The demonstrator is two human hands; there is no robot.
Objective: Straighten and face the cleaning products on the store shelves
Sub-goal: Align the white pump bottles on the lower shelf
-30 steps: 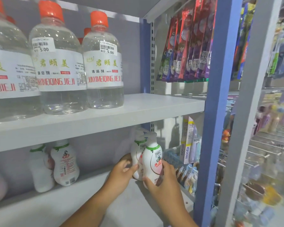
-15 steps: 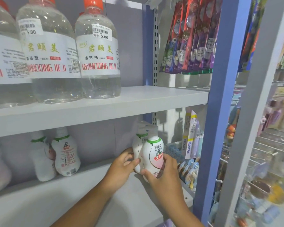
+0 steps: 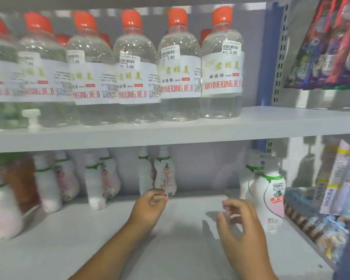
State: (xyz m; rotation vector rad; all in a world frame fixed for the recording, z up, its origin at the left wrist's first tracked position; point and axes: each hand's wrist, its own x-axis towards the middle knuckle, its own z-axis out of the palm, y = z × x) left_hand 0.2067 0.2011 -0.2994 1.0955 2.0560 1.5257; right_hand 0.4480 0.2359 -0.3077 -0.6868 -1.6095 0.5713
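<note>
Both hands were out over the lower shelf (image 3: 180, 249), apart from each other and holding nothing. The left hand (image 3: 149, 207) sat near the middle of the view with its fingers curled loosely inward, its knuckles just in front of the base of a white pump bottle with a green collar (image 3: 166, 176) that stood upright at the back of the shelf; whether skin touched the bottle could not be told through the blur. The right hand (image 3: 238, 225) hovered at about 4 o'clock from the left one, fingers relaxed and slightly bent, thumb spread, close beside a front pump bottle (image 3: 273, 197) but not gripping it. That bottle stood upright at the right end of the lower shelf with its label turned outward, and a second pump bottle (image 3: 251, 172) stood directly behind it.

Toward 9 o'clock, more white pump bottles (image 3: 97, 182) stood along the back of the lower shelf, smeared by motion. On the upper shelf (image 3: 271, 122), at 12 o'clock, a row of clear cleaner bottles with orange caps (image 3: 220, 63) faced forward, price stickers reading 5.00. At 2 o'clock hung purple and red packets (image 3: 329, 49).
</note>
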